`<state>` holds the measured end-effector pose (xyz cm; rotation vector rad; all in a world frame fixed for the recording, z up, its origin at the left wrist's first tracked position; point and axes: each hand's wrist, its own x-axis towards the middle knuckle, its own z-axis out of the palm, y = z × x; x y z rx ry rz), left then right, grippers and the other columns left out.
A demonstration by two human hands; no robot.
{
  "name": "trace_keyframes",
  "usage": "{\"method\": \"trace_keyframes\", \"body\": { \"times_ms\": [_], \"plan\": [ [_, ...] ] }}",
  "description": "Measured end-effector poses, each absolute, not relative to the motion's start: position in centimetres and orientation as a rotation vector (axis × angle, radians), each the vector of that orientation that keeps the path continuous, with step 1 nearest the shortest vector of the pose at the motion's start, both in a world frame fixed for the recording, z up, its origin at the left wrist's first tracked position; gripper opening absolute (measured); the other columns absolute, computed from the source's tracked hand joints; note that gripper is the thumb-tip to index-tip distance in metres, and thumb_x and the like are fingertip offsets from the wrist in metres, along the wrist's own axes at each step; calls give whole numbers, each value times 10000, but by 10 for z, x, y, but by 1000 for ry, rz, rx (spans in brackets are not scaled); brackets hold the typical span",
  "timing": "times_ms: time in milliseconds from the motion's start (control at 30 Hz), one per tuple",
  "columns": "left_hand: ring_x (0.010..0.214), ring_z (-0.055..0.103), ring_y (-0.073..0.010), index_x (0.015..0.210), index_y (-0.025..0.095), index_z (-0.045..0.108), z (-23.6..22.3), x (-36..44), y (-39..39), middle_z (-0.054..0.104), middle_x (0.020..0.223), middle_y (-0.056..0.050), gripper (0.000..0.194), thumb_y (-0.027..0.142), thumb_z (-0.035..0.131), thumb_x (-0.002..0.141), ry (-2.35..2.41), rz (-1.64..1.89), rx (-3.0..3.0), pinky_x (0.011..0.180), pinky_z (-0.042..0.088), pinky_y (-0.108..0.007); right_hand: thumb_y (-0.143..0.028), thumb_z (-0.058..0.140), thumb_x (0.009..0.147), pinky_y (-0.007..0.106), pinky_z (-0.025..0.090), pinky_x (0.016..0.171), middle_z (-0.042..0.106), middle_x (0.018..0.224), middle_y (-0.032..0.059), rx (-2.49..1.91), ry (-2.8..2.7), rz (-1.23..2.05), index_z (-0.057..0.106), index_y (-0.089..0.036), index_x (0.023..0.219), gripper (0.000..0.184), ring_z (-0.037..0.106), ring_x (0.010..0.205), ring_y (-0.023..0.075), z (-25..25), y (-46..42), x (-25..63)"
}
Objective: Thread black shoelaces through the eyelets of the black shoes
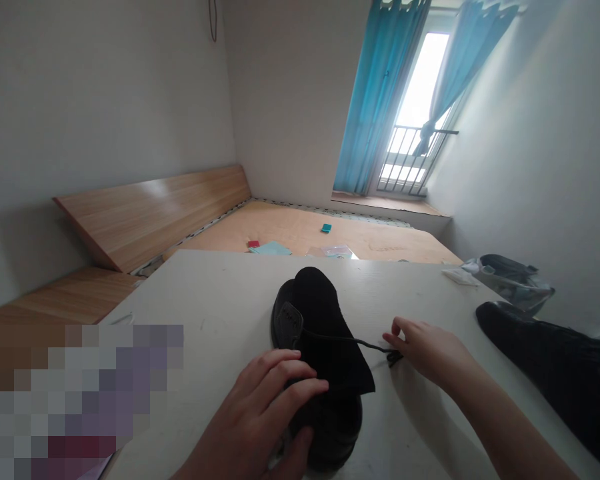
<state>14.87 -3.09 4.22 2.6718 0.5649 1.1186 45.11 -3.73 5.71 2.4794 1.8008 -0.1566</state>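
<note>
Curving over the shoe (337,423), left hand (263,403) holds it.

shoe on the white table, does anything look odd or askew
Yes: a flat black piece lies slanted over the shoe, jutting past its right edge, so it looks askew. Whether it's attached, I can't tell.

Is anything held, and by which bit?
The right grip holds the lace near its outer end; the left grip is on the shoe's left side, maybe holding it.

Single view from wearer's head; faces forward and down; shoe (333,430) and table (220,293) near; bed (285,219), window (430,73) farther off.
</note>
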Motion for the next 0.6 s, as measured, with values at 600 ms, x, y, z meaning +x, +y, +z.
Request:
{"method": "trace_keyframes", "body": {
  "times_ms": [600],
  "plan": [
    [769,697,-158,910,272,598,43,131,-44,731,851,25,127,369,516,911,1007,1518,1906,660,575,-240,-387,391,919,265,322,534,513,642,6,2260,2277,-661,466,-190,588,392,469,574,135,72,-42,407]
  ]
}}
